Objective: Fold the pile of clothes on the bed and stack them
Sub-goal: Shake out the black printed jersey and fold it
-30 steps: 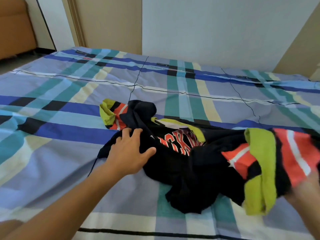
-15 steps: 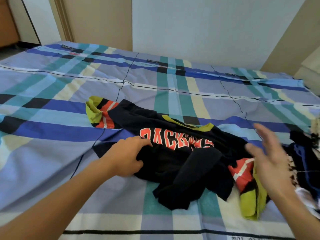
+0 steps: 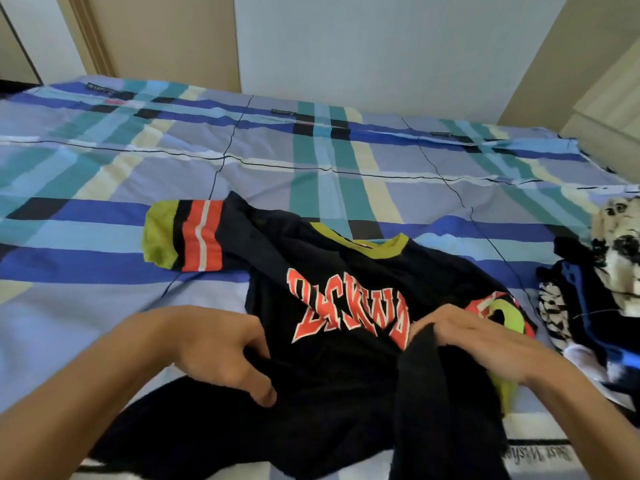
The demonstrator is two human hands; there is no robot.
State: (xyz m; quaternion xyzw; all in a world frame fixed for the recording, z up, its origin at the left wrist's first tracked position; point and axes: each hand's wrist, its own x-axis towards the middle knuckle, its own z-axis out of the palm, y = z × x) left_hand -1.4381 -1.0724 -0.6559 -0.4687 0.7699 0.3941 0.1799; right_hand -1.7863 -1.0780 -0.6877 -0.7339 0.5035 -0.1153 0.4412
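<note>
- Head camera view, looking down over my two bare forearms onto a bed point(image 3: 311, 161) covered by a blue, teal and cream checked sheet.
- One black T-shirt point(image 3: 332, 375) with red block lettering lies face up in the near middle of the bed, creased and not yet flat.
- My left hand point(image 3: 221, 348) has its fingers curled, pinching the shirt's cloth at its left side.
- My right hand point(image 3: 485, 344) grips a bunched ridge of the black cloth, close to the end of the lettering.
- The shirt's striped sleeve point(image 3: 183, 237), green, black and red, lies spread out to the far left; the other sleeve is crumpled beside my right hand.
- A loose pile of clothes point(image 3: 595, 299), dark and patterned, sits unfolded at the right edge of the bed, just beside the shirt.
- As I judge it, the task is at an early stage: this shirt is only being smoothed out, no fold shows in it, no folded stack is in view, and the pile waits.
</note>
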